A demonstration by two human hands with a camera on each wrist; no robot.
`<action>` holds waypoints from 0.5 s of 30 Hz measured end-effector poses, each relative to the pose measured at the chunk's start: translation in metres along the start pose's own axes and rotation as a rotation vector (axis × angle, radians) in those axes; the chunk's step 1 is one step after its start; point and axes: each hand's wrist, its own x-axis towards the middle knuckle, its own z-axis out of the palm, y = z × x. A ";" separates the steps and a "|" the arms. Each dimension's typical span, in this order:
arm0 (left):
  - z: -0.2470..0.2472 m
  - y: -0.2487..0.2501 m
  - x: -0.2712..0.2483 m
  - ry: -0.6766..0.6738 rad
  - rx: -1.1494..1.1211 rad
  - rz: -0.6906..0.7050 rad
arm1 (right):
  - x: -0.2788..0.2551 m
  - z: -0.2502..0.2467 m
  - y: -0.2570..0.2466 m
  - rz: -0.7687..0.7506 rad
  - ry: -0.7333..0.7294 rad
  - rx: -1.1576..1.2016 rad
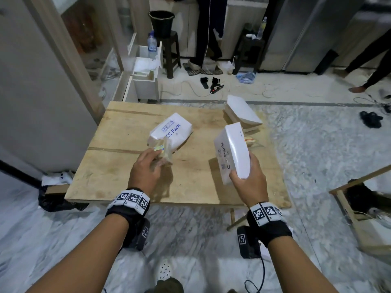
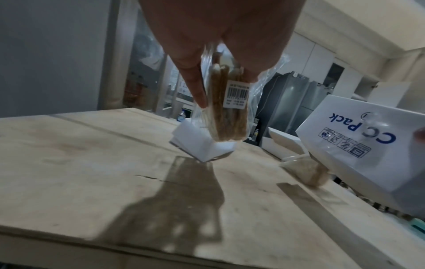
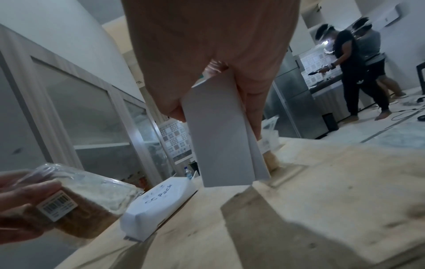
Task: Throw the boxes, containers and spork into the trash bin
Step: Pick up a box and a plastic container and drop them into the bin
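Plywood forms the desk (image 1: 118, 166), a bare sheet set low over a marbled floor. The left hand (image 1: 146, 170) holds a clear packet (image 2: 226, 109) of pale brown sticks with a barcode label, fingers and thumb pinched around its top, so that it hangs above the board; whether these are sporks I cannot tell. The right hand (image 1: 248, 178) grips a white box (image 1: 231, 152) printed "CC Pack" by its near end, thumb on one face and fingers on the other, tilted nearly upright and lifted off the wood. A second white box (image 1: 171, 129) with the same print lies on the desk at about 12 o'clock from the left hand, just beyond the packet. A third box (image 1: 243, 112), lid open, sits at the desk's far right corner, about 1 o'clock from the right hand, and beside it another packet of brown sticks (image 2: 308, 174) rests on the wood. A black bin (image 1: 161, 23) stands on a dark stool well beyond the desk, toward 12 o'clock. A person's legs (image 1: 208, 30) show next to it.
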 end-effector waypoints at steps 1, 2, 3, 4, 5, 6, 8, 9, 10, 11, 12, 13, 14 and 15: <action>0.010 0.012 -0.004 -0.010 -0.004 0.013 | -0.002 -0.014 0.008 -0.009 0.011 0.004; 0.021 0.025 -0.007 -0.021 -0.007 0.024 | -0.004 -0.028 0.018 -0.018 0.017 0.012; 0.033 0.039 -0.012 -0.030 -0.014 0.035 | -0.006 -0.043 0.027 -0.026 0.017 0.027; 0.045 0.053 -0.016 -0.038 -0.029 0.045 | -0.008 -0.060 0.037 -0.031 0.011 0.038; 0.058 0.068 -0.022 -0.049 -0.046 0.053 | -0.010 -0.076 0.045 -0.036 0.010 0.050; 0.071 0.083 -0.027 -0.058 -0.060 0.062 | -0.011 -0.092 0.053 -0.039 0.010 0.065; 0.098 0.114 -0.035 -0.069 -0.080 0.086 | -0.014 -0.124 0.068 -0.044 0.004 0.097; 0.111 0.128 -0.038 -0.072 -0.086 0.096 | -0.015 -0.139 0.074 -0.041 0.000 0.109; 0.123 0.142 -0.041 -0.075 -0.090 0.106 | -0.016 -0.153 0.082 -0.036 -0.005 0.117; 0.135 0.154 -0.045 -0.077 -0.095 0.117 | -0.016 -0.166 0.088 -0.037 -0.010 0.129; 0.145 0.165 -0.048 -0.077 -0.101 0.126 | -0.016 -0.178 0.094 -0.041 -0.018 0.144; 0.155 0.176 -0.051 -0.078 -0.103 0.134 | -0.015 -0.189 0.099 -0.046 -0.025 0.154; 0.164 0.186 -0.053 -0.084 -0.102 0.137 | -0.014 -0.199 0.107 -0.049 -0.025 0.154; 0.172 0.195 -0.056 -0.094 -0.101 0.136 | -0.013 -0.207 0.113 -0.050 -0.021 0.149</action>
